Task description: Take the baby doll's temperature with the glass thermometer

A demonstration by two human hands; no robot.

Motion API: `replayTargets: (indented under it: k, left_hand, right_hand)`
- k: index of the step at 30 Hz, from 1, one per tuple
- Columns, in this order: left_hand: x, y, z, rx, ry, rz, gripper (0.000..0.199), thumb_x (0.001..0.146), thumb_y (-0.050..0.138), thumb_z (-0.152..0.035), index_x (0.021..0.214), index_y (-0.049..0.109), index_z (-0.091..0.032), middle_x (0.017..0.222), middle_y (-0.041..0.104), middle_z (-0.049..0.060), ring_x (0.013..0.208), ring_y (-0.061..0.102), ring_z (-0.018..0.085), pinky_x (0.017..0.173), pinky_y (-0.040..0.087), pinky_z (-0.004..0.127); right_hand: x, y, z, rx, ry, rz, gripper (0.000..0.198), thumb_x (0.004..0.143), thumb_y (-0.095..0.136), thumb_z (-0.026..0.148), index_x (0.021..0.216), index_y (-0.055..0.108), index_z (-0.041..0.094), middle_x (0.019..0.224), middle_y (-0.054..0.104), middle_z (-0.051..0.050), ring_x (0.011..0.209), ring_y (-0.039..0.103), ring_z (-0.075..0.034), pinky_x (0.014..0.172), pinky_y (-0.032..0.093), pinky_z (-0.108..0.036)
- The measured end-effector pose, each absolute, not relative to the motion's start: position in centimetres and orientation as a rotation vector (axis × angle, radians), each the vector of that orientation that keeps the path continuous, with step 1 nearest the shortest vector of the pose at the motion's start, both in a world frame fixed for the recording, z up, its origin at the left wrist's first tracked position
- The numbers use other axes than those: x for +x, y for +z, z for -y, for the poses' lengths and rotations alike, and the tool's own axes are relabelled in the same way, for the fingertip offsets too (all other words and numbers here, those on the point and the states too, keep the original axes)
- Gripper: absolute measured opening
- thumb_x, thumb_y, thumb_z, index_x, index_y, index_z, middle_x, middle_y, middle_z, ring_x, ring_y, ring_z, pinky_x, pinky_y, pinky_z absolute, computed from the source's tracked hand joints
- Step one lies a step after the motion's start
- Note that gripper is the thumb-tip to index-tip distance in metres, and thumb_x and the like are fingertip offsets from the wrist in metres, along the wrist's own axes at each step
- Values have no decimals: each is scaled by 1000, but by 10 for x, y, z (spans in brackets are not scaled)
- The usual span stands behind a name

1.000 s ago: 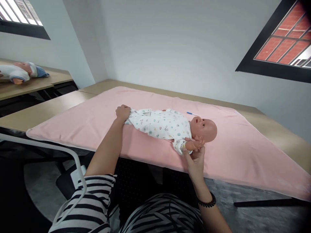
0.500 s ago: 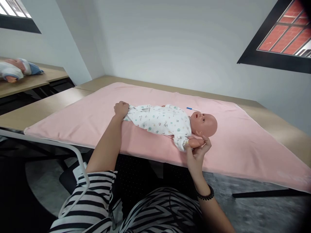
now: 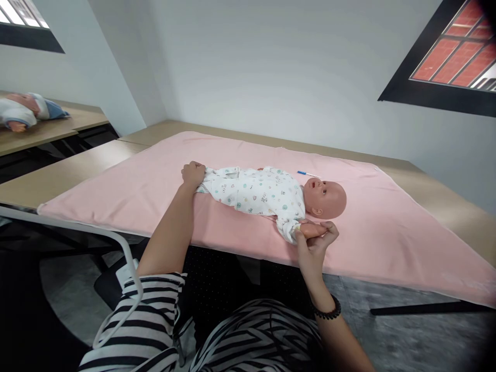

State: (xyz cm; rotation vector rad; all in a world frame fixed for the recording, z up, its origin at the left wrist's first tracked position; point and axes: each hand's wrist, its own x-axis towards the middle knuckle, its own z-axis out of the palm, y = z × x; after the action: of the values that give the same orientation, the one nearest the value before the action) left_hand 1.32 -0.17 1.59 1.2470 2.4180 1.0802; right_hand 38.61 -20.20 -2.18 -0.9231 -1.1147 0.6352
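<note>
A baby doll (image 3: 324, 199) lies on its back on a pink sheet (image 3: 372, 227), its head to the right. It wears a white printed romper (image 3: 259, 191). My right hand (image 3: 314, 250) holds the doll's near arm (image 3: 311, 229), thumb by the cuff and fingers curled around the doll's hand. At the left end, my left hand (image 3: 193, 173) is closed at the foot end of the romper; its fingers are partly hidden. Behind the doll's head lies a thin stick with a blue end (image 3: 302, 172), seemingly a thermometer or pen.
The sheet covers most of a wooden table (image 3: 112, 155) set against a white wall. Another doll (image 3: 23, 111) lies on a second table at the far left. A white curved tube (image 3: 129, 253) passes near my left sleeve. Barred windows are at both sides.
The fingers of my right hand have shifted slightly around the doll's hand, away from its head. My left hand and the doll's body stay in place.
</note>
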Motion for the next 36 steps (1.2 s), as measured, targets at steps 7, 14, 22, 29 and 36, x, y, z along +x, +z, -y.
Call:
replayTargets:
  k: [7, 14, 22, 29, 36]
  left_hand:
    - [12, 15, 0, 1248, 1079, -2418, 27, 86, 52, -30, 106, 67, -20, 130, 61, 18, 128, 50, 39, 109, 41, 51]
    - [12, 14, 0, 1250, 1080, -2422, 25, 87, 51, -31, 105, 66, -20, 128, 61, 18, 127, 51, 38, 109, 41, 50]
    - [11, 14, 0, 1247, 1089, -2415, 24, 88, 53, -30, 105, 66, -21, 129, 61, 17, 128, 51, 38, 109, 41, 50]
    - [13, 16, 1, 1248, 1081, -2418, 24, 89, 52, -28, 106, 66, -20, 130, 61, 18, 128, 51, 38, 109, 41, 49]
    - [13, 16, 1, 1245, 1070, -2425, 25, 89, 50, -29, 105, 66, -19, 130, 61, 18, 129, 50, 38, 109, 41, 48]
  right_hand:
    - [384, -22, 203, -936, 599, 1134, 54, 82, 67, 22, 116, 27, 31, 112, 54, -3, 108, 60, -17, 103, 48, -44]
    - [381, -24, 206, -939, 470, 1209, 46, 84, 63, 19, 113, 29, 30, 112, 49, -3, 108, 57, -17, 104, 47, -45]
    - [378, -31, 207, -968, 357, 1264, 48, 84, 64, 15, 113, 29, 29, 112, 49, -5, 106, 56, -18, 84, 51, -36]
    - [378, -36, 206, -968, 352, 1267, 51, 82, 67, 15, 114, 30, 31, 114, 53, -4, 105, 57, -19, 80, 50, -35]
    - [379, -41, 204, -949, 322, 1300, 52, 83, 68, 15, 117, 31, 31, 115, 54, -4, 106, 58, -18, 81, 52, -37]
